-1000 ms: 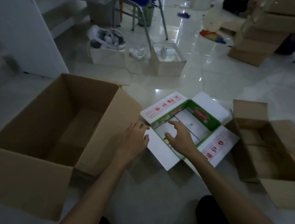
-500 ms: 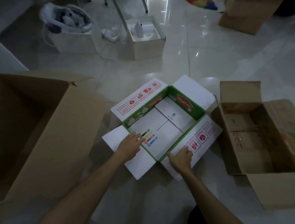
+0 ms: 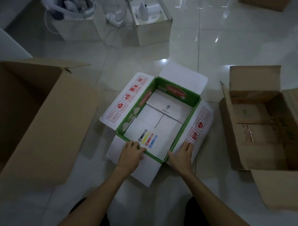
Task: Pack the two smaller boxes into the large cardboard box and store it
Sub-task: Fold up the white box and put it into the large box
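A white-and-green box (image 3: 192, 100) lies open on the floor in the middle, its four flaps spread outward. My left hand (image 3: 132, 152) rests on its near-left rim and flap, fingers curled over the green edge. My right hand (image 3: 182, 153) lies flat on the near-right flap beside the corner. A large brown cardboard box (image 3: 48, 127) stands open at the left. A smaller brown box (image 3: 238, 143) sits open at the right.
At the back stand a paper bag (image 3: 76, 29) holding white items, a white power strip (image 3: 116, 18) with a cord, and a small open carton (image 3: 153, 29). Another brown box (image 3: 266, 0) is at the far right. The floor is glossy tile.
The view has dropped and closed in on the white-and-green box. Both hands came out of the box's inside and now sit on its near rim and flaps.
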